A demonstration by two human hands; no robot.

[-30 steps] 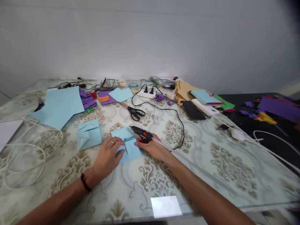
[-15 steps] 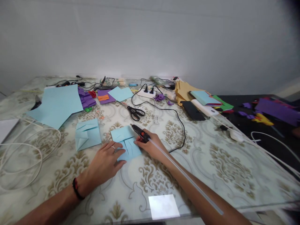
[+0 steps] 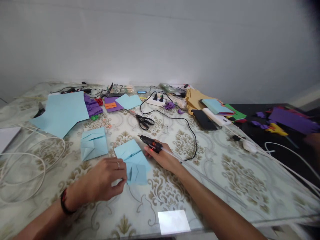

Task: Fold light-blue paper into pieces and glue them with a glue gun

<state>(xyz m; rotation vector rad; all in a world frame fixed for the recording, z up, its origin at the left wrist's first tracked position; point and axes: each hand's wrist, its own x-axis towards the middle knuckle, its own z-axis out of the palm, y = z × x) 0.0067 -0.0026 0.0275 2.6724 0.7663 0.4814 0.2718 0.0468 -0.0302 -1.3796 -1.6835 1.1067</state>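
My right hand [image 3: 163, 157] grips a black glue gun [image 3: 150, 143] with its nozzle pointing to the far left, low over the table. A clear glue stick trails back from the gun along my forearm. My left hand [image 3: 106, 180] pinches the near left corner of a folded light blue paper [image 3: 132, 160] that lies flat just left of the glue gun. A second folded light blue paper [image 3: 93, 143] lies further left, untouched.
Black scissors [image 3: 144, 121] lie behind the paper. A black cord [image 3: 191, 133] runs from a white power strip [image 3: 156, 101] to the gun. A large blue sheet [image 3: 62, 111], purple scraps, a white cable loop [image 3: 25, 160], a paper stack and a phone [image 3: 204, 119] surround the patterned table.
My left hand has drawn back towards me and turned the folded blue paper, whose near end now points at me. My right hand with the glue gun has stayed nearly in place.
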